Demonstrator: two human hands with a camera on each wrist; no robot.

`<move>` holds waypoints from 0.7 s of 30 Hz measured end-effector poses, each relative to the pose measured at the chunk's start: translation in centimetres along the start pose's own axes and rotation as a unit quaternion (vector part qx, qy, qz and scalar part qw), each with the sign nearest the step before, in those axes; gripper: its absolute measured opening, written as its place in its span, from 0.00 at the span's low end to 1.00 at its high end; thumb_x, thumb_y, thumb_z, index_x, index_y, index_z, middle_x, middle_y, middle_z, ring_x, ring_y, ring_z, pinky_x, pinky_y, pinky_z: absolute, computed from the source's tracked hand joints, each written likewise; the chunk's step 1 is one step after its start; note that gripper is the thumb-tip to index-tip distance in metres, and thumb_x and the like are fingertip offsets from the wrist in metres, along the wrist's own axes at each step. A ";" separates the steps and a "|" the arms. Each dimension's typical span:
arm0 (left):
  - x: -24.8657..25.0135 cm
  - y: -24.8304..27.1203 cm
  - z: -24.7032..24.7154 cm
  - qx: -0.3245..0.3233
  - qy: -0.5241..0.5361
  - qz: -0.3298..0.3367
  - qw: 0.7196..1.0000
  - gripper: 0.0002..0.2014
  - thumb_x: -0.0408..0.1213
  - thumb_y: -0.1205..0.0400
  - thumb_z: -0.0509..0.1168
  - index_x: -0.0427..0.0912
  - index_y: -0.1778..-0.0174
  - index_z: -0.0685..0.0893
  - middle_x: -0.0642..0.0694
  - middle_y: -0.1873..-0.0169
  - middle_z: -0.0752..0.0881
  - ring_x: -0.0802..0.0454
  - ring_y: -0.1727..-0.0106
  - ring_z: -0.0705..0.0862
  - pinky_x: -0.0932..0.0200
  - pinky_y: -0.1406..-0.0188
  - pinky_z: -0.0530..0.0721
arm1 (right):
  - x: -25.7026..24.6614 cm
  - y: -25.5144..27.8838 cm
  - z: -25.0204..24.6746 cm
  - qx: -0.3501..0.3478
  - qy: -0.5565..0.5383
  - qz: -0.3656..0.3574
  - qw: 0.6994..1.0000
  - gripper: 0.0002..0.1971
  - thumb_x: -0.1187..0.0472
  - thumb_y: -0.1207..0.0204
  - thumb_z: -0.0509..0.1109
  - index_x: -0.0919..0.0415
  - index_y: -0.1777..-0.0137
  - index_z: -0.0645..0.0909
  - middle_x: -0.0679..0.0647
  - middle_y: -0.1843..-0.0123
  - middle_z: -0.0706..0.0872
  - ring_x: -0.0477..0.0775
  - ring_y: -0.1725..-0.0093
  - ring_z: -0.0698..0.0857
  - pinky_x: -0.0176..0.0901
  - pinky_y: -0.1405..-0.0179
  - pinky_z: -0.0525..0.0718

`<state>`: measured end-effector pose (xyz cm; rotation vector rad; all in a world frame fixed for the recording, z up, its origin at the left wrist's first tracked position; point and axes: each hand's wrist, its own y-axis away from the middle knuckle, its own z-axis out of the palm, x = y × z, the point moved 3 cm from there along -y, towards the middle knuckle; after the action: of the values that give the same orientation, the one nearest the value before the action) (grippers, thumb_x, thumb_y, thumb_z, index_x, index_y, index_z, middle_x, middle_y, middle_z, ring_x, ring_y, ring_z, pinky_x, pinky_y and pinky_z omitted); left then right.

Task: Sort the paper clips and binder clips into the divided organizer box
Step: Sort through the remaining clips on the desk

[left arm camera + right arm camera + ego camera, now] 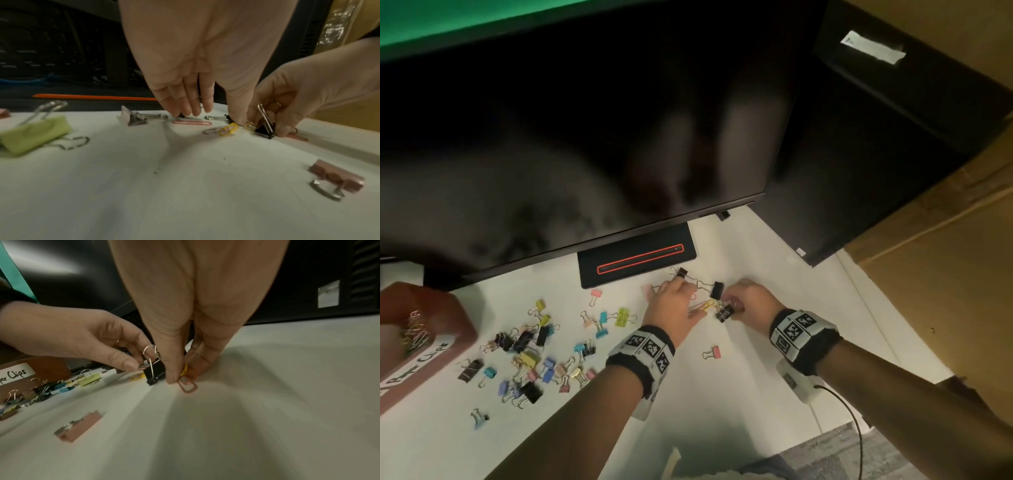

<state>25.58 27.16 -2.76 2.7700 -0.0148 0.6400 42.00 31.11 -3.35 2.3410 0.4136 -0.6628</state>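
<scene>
My right hand [185,353] pinches a pink paper clip [188,386] on the white desk [267,402] — long axis toward me; my left hand [195,73] hangs fingers-down, grip unclear.

Near my two hands I count three black binder clips [717,289], one of them standing against my fingers. One pink binder clip [712,352] lies alone closer to me. The scattered heap of binder clips [534,356] to my left holds roughly thirty; too many overlap for an exact count. One organizer box [421,342] sits there, one monitor [585,137] ahead.
</scene>
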 end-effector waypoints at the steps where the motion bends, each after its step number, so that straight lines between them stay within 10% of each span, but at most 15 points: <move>1: 0.1 -0.2 0.2 -0.005 -0.005 -0.006 1.000 0.21 0.46 0.23 0.67 0.43 0.36 0.78 0.47 0.38 0.77 0.47 0.38 0.76 0.53 0.35 0.76 | 0.2 0.1 -0.1 0.008 -0.008 0.004 1.000 0.18 0.72 0.32 0.73 0.62 0.41 0.81 0.57 0.49 0.78 0.52 0.58 0.78 0.33 0.54 0.74; 21: -0.9 -0.2 1.0 -0.068 -0.023 -0.030 0.997 0.07 0.27 0.19 0.59 0.35 0.47 0.78 0.39 0.47 0.79 0.43 0.50 0.81 0.57 0.49 0.78 | 0.2 0.3 -0.3 -0.013 0.076 0.030 0.997 0.08 0.62 0.23 0.65 0.62 0.49 0.85 0.58 0.47 0.87 0.59 0.46 0.84 0.44 0.44 0.81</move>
<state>25.22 27.04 -4.02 2.6427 0.0140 0.5389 42.41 31.14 -3.12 2.3784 0.4160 -0.4504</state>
